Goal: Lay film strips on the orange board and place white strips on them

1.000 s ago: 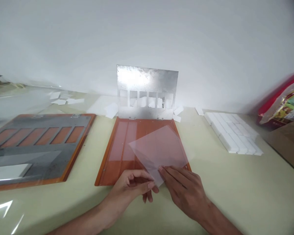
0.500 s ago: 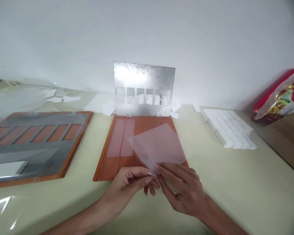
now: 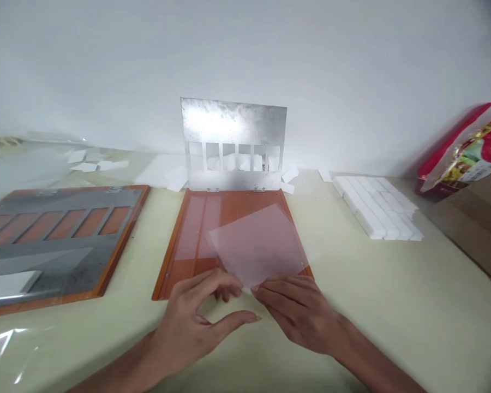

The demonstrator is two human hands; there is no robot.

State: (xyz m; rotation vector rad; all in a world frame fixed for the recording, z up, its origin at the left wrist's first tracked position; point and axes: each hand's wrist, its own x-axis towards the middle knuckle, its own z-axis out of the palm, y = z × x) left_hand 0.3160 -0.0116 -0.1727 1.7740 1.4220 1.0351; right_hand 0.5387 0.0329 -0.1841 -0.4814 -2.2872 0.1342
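Note:
A translucent plastic sheet (image 3: pixel 262 240) lies at a slant over the orange board (image 3: pixel 174 273), its near corner by my hands. My right hand (image 3: pixel 298 308) pinches that corner, fingers pressed together. Beside it, my left hand (image 3: pixel 204 305) has thumb and fingers spread apart, fingertips close to the sheet's edge; nothing shows in its grasp. Another translucent sheet (image 3: pixel 188 234) rests flat on the board's left part. Hinged at the board's back edge, a metal plate (image 3: pixel 233 123) with a row of rectangular cut-outs stands upright.
To the left is a second orange board with its metal plate (image 3: pixel 82 267) lowered, a white block (image 3: pixel 12 283) on top. White strips (image 3: pixel 376 210) are stacked at right, near a cardboard box (image 3: pixel 474 218) and a red bag (image 3: pixel 445 147). Paper pieces (image 3: pixel 85 164) lie at the back.
My left thumb and fingers have parted and come off the sheet's corner. The right hand has shifted slightly left and flattened over the corner. The view has moved a little.

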